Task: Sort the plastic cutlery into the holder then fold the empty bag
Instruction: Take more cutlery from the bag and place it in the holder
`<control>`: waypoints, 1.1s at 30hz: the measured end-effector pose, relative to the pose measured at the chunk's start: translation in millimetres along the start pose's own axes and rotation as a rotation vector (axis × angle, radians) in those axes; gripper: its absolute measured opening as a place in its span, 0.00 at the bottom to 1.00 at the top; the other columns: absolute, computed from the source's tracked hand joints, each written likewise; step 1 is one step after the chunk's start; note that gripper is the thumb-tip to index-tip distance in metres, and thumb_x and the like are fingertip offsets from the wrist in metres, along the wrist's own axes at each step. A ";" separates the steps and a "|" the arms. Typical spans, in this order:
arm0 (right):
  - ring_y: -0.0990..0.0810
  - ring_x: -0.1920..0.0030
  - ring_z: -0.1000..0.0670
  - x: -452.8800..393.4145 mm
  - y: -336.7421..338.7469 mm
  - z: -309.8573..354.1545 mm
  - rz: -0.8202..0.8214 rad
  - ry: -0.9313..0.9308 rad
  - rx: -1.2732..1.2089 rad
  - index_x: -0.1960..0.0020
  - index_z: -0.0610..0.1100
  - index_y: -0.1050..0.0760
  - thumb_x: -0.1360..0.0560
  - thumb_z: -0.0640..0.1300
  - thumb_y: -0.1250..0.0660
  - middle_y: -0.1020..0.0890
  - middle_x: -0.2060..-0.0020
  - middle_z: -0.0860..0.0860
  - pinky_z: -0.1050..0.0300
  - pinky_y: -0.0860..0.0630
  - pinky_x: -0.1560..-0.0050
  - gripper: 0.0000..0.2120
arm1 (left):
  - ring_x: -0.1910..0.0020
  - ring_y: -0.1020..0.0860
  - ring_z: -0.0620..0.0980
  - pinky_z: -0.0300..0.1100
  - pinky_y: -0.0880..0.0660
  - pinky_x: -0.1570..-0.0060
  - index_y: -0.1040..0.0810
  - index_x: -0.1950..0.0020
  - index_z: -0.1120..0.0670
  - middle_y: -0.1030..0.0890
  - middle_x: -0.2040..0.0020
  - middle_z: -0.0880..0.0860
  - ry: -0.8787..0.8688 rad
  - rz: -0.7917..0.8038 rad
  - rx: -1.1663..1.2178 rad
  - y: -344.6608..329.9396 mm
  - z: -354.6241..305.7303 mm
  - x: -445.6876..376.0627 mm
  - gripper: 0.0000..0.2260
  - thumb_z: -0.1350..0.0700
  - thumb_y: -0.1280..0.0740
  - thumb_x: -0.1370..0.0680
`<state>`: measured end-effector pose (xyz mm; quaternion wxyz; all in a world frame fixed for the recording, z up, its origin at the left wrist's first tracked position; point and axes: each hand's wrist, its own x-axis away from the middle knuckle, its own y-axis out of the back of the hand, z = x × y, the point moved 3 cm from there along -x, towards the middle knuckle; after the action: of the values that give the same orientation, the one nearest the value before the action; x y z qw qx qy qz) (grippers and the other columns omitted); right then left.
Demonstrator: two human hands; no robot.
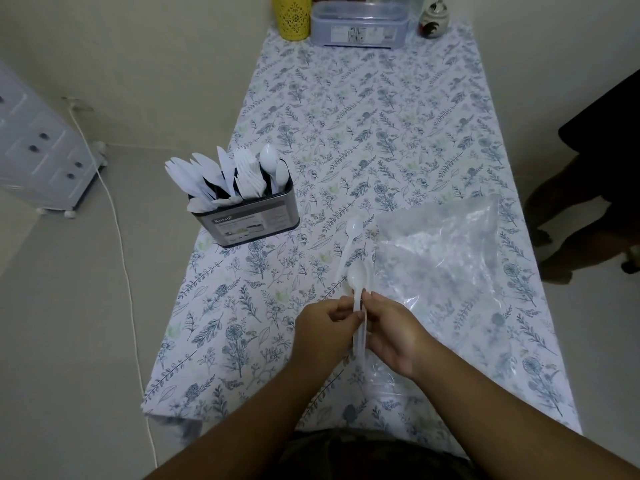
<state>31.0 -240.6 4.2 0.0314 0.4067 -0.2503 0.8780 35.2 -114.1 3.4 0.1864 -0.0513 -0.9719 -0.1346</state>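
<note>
Both of my hands meet over the near middle of the table. My left hand point(320, 327) and my right hand point(391, 332) pinch the handles of a small bunch of white plastic spoons point(357, 278), bowls pointing away from me. One more white spoon point(350, 237) lies loose on the cloth just beyond them. The clear plastic bag point(446, 258) lies flat and crumpled to the right of my hands. The metal cutlery holder point(256, 216) stands at the table's left edge, filled with white knives, forks and spoons.
The table wears a floral cloth point(346, 133). At its far end stand a yellow cup point(291, 15), a clear lidded box point(360, 26) and a small ceramic jar point(433, 22). A person's legs point(585, 209) stand at the right. A white drawer unit point(38, 157) and cable are on the left floor.
</note>
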 end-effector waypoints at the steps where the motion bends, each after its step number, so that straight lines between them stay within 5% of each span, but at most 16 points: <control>1: 0.14 0.48 0.39 0.2 0.3 -0.4 0.000 0.001 0.013 0.36 0.32 0.24 0.14 0.44 0.44 0.15 0.46 0.33 0.48 0.17 0.49 0.17 | 0.56 0.15 0.41 0.44 0.17 0.49 0.14 0.45 0.51 0.13 0.56 0.47 -0.009 -0.008 -0.020 0.4 0.0 0.5 0.10 0.57 0.25 0.26; 5: 0.14 0.50 0.42 1.8 1.2 -3.8 -0.008 -0.002 0.079 0.38 0.36 0.21 0.14 0.45 0.42 0.14 0.47 0.36 0.48 0.18 0.52 0.16 | 0.62 0.16 0.37 0.36 0.18 0.57 0.13 0.49 0.50 0.13 0.61 0.45 -0.060 -0.038 -0.091 1.1 -7.8 4.9 0.07 0.58 0.27 0.25; 9: 0.14 0.49 0.42 5.1 -0.7 -5.3 0.009 -0.001 0.070 0.39 0.36 0.20 0.15 0.45 0.42 0.14 0.47 0.37 0.44 0.19 0.44 0.16 | 0.65 0.17 0.37 0.29 0.22 0.65 0.13 0.54 0.50 0.14 0.65 0.44 -0.049 -0.068 -0.102 3.6 -9.0 6.1 0.05 0.58 0.26 0.28; 12: 0.15 0.43 0.38 7.2 -2.5 -7.3 0.026 -0.008 0.052 0.36 0.35 0.22 0.14 0.45 0.43 0.15 0.45 0.36 0.39 0.20 0.39 0.17 | 0.66 0.17 0.38 0.32 0.21 0.65 0.13 0.56 0.49 0.15 0.66 0.44 -0.004 -0.096 -0.076 6.9 -4.9 6.6 0.05 0.58 0.25 0.30; 18: 0.12 0.50 0.42 9.6 -4.5 -6.9 0.001 0.029 0.067 0.39 0.36 0.22 0.14 0.45 0.42 0.13 0.48 0.37 0.49 0.16 0.54 0.15 | 0.59 0.13 0.47 0.48 0.16 0.54 0.12 0.53 0.50 0.13 0.60 0.49 0.007 -0.015 0.097 8.4 2.3 11.4 0.09 0.61 0.26 0.29; 22: 0.12 0.50 0.45 7.5 2.4 -8.0 -0.037 0.032 0.083 0.42 0.38 0.20 0.17 0.43 0.37 0.12 0.51 0.40 0.48 0.17 0.47 0.11 | 0.63 0.15 0.45 0.43 0.17 0.58 0.13 0.55 0.51 0.14 0.63 0.49 -0.170 0.098 -0.170 5.7 -2.1 5.9 0.04 0.55 0.28 0.25; 25: 0.12 0.57 0.45 8.0 11.2 -6.5 -0.074 0.014 0.050 0.48 0.36 0.18 0.17 0.41 0.36 0.12 0.55 0.39 0.46 0.15 0.52 0.10 | 0.70 0.21 0.43 0.41 0.23 0.67 0.16 0.60 0.53 0.18 0.68 0.49 -0.261 0.225 -0.397 2.9 -11.6 -3.8 0.09 0.52 0.33 0.24; 28: 0.12 0.55 0.46 7.6 20.3 -7.2 -0.135 0.019 0.080 0.50 0.36 0.18 0.19 0.41 0.33 0.13 0.55 0.40 0.46 0.15 0.52 0.09 | 0.64 0.21 0.43 0.37 0.22 0.62 0.16 0.50 0.53 0.17 0.58 0.49 -0.270 0.089 -0.498 4.9 -20.6 -34.3 0.06 0.57 0.33 0.23; 33: 0.12 0.48 0.47 14.2 34.8 -11.1 -0.194 0.031 0.171 0.46 0.35 0.17 0.19 0.44 0.31 0.12 0.50 0.42 0.40 0.17 0.43 0.11 | 0.51 0.23 0.51 0.46 0.23 0.52 0.24 0.44 0.56 0.22 0.49 0.53 -0.211 -0.134 -0.595 -5.3 -17.7 -94.4 0.10 0.57 0.29 0.23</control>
<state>4.8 -267.9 -5.9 0.0851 0.4165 -0.1334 0.8953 127.9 -128.8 -17.5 0.0523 -0.0532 -0.9050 -0.4189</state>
